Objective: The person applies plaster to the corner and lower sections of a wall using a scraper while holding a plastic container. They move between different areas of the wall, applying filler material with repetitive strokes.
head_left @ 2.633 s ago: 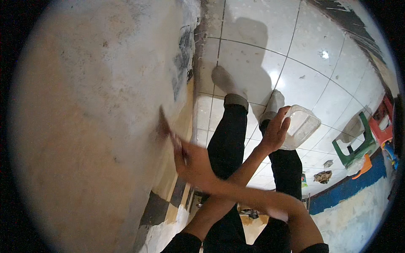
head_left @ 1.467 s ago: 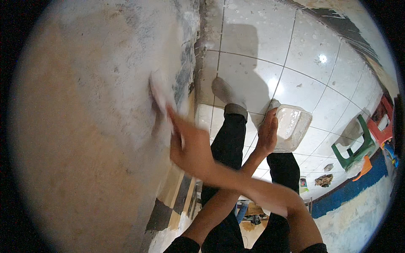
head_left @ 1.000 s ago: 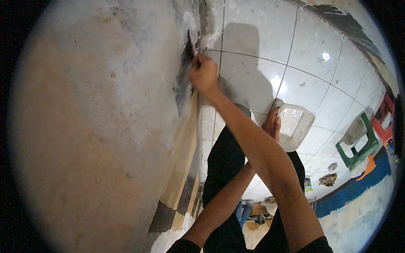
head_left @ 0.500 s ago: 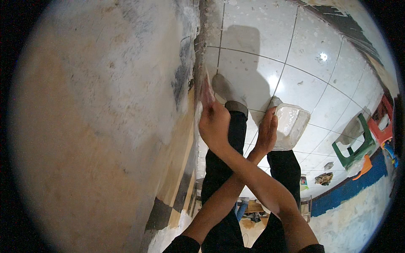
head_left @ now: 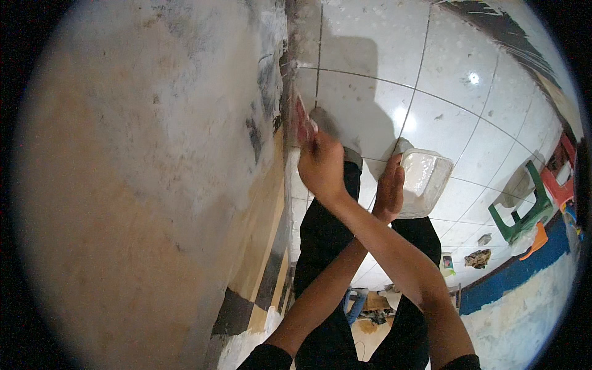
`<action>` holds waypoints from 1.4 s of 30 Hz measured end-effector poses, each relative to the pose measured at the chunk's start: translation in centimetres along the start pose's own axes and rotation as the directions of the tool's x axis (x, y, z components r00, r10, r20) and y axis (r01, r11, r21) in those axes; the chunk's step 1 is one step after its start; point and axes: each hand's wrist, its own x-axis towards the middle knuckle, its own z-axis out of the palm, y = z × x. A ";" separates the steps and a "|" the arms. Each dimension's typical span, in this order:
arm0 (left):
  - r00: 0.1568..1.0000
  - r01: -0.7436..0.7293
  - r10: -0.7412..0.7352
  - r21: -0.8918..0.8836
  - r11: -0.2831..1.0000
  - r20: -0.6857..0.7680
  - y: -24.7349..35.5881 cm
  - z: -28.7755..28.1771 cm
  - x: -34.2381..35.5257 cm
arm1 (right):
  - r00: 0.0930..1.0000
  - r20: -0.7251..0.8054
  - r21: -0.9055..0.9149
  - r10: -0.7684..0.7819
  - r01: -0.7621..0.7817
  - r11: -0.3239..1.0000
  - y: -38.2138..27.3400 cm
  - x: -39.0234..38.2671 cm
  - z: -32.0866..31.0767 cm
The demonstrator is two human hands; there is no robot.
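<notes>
White filler in a plastic tub (head_left: 425, 182), gripped at its near edge by the left hand (head_left: 390, 191), fingers wrapped over the rim, out over the tiled floor (head_left: 444, 117). Arms crossed: left forearm rising from the lower left, right forearm from the lower right, passing over it. Right hand (head_left: 320, 168) closed around a scraper (head_left: 303, 122), the blade pinkish and smeared, pressed where the wall (head_left: 142, 185) meets the floor. Rough, patchy wall, whitish above and tan below, with dark chipped marks near its edge and a yellow and black strip lower down. Dark trousers (head_left: 324, 246) below the hands, straight down to the floor. Well off to the right, a green stool (head_left: 521, 209) and something orange beside it, against a blue band along the far wall. Small clutter on the floor near it, too small to make out.
</notes>
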 end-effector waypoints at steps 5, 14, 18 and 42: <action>0.990 0.085 -0.086 0.008 0.996 0.110 0.2 2.2 -0.2 | 0.999 0.039 0.105 -0.026 0.022 0.994 0.0 0.8 3.8; 0.997 0.051 -0.053 0.051 0.997 0.048 0.0 0.2 -0.5 | 0.936 0.322 0.117 0.145 -0.191 0.975 -7.7 -10.6 -3.3; 0.998 0.051 -0.053 0.074 0.996 0.034 -0.3 -1.4 -0.2 | 0.976 0.093 0.019 0.196 -0.199 0.980 0.3 -3.0 2.1; 0.986 0.110 -0.112 0.024 0.994 0.121 -1.4 1.4 -1.0 | 0.952 0.123 0.106 0.281 -0.294 0.950 3.2 -2.3 2.4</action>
